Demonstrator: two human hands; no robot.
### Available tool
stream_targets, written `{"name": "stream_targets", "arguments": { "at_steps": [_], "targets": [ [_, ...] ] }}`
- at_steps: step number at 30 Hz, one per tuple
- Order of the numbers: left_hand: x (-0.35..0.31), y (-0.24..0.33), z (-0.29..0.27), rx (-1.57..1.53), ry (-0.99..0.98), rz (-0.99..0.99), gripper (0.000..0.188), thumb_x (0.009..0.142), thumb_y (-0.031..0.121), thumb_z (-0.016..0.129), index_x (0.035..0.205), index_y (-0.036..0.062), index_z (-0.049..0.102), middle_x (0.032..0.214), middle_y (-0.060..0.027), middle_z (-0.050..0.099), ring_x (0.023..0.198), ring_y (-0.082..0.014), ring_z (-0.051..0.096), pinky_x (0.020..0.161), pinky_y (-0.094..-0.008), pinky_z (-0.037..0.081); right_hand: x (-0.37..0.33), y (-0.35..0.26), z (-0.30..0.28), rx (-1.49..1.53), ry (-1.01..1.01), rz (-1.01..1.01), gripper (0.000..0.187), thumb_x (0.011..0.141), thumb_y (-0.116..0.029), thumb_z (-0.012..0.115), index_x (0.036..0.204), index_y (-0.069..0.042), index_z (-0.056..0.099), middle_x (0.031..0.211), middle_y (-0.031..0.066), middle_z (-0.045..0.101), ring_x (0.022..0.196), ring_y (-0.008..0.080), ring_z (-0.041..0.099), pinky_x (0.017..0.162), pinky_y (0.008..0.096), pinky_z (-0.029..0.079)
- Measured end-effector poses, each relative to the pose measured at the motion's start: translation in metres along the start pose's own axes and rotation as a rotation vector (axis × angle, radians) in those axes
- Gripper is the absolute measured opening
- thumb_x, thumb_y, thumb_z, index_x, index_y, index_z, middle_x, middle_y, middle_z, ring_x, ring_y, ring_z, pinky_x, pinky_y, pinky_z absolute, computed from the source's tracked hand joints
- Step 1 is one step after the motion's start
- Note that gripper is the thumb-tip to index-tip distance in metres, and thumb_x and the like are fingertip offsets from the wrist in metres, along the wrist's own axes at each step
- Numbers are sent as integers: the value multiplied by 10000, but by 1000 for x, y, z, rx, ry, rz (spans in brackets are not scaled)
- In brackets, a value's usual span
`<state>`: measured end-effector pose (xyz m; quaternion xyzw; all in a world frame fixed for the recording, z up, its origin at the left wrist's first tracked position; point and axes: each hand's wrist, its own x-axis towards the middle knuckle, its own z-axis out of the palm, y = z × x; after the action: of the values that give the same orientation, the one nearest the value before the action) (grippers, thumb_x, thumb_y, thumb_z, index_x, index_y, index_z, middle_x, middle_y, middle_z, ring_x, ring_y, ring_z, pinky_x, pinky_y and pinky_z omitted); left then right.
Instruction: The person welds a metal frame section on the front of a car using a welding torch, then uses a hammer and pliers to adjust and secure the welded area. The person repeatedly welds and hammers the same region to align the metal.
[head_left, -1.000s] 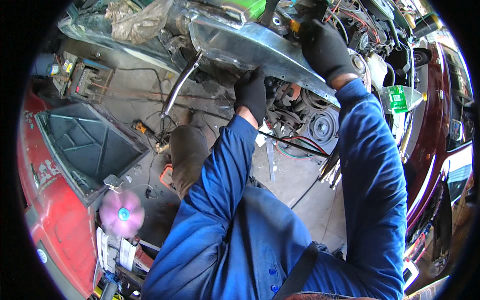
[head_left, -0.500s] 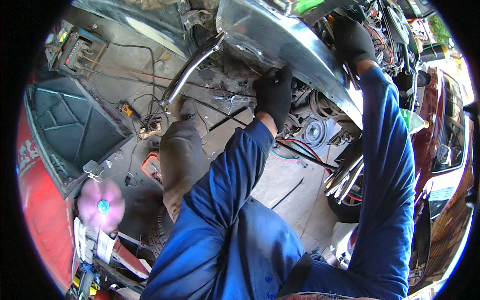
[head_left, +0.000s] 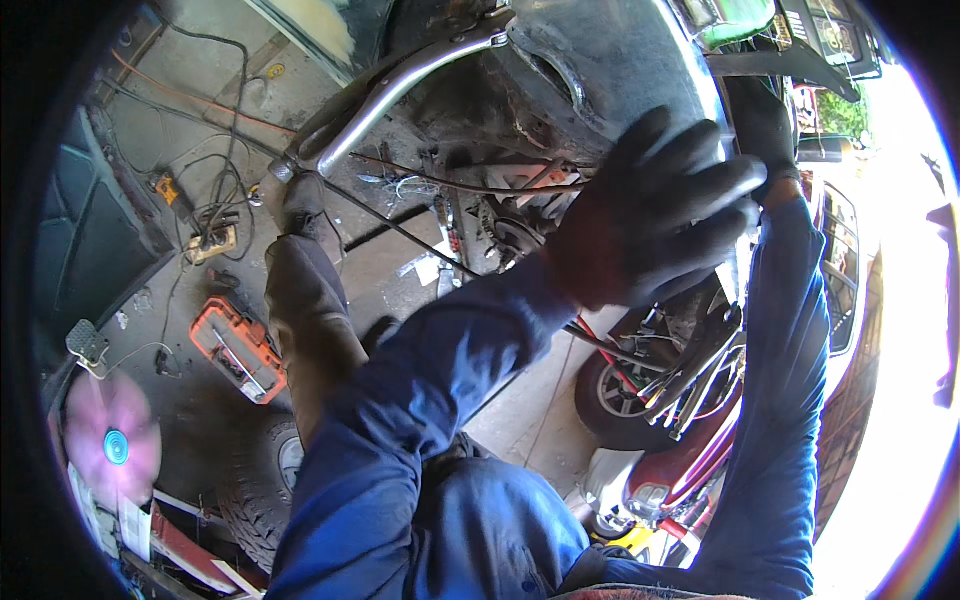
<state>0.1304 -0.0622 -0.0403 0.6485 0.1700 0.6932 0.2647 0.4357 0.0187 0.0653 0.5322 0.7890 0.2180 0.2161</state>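
Observation:
My left hand (head_left: 660, 215), in a black glove, is raised in front of the grey metal body panel (head_left: 610, 70). Its fingers are spread, with nothing held, and whether they touch the panel I cannot tell. Farther right, my right hand (head_left: 765, 125), gloved as well, reaches past the panel's bright edge into the engine bay. A dark bar (head_left: 775, 64) lies across there, and my right fingers are hidden. Left of the panel curves a shiny metal bar (head_left: 400, 95).
A leg in brown trousers (head_left: 305, 300) stands on the floor by an orange tool case (head_left: 240, 350). Cords run to a power strip (head_left: 213, 243). A pink fan (head_left: 115, 447) spins at lower left. Several metal rods (head_left: 690, 400) hang near a wheel (head_left: 620, 390).
My left hand has come off the panel's lower edge, moved right and up toward my view, and spread its fingers. My right hand stays in the engine bay. The whole view has shifted rightward.

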Motion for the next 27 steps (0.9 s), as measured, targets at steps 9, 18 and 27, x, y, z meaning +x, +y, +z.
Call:
{"name": "stream_targets", "arguments": {
  "at_steps": [9, 18, 27],
  "targets": [
    [42, -61, 49, -77, 88, 258, 337, 898, 407, 744, 1156, 190, 744, 1405, -50, 659, 1355, -309, 599, 1139, -537, 489, -15, -18, -26, 569, -31, 287, 365, 1044, -170, 559, 1377, -49, 645, 1384, 166, 685, 1291, 309, 654, 1099, 414, 520],
    [27, -57, 60, -25, -38, 64, 327, 928, 412, 737, 1122, 149, 724, 1252, -96, 723, 1342, -315, 643, 1171, -558, 481, -25, -22, -37, 1445, -35, 614, 403, 1098, -219, 487, 1447, -44, 584, 1433, 155, 655, 1338, 294, 610, 1157, 415, 464],
    [25, -66, 64, -11, -68, 237, 310, 957, 361, 671, 1078, 85, 743, 1224, -142, 740, 1301, -356, 672, 1212, -553, 455, -33, -19, -22, 2138, 61, 690, 445, 1151, -269, 415, 1516, -39, 523, 1482, 145, 625, 1386, 279, 567, 1216, 416, 407]
  ]
}}
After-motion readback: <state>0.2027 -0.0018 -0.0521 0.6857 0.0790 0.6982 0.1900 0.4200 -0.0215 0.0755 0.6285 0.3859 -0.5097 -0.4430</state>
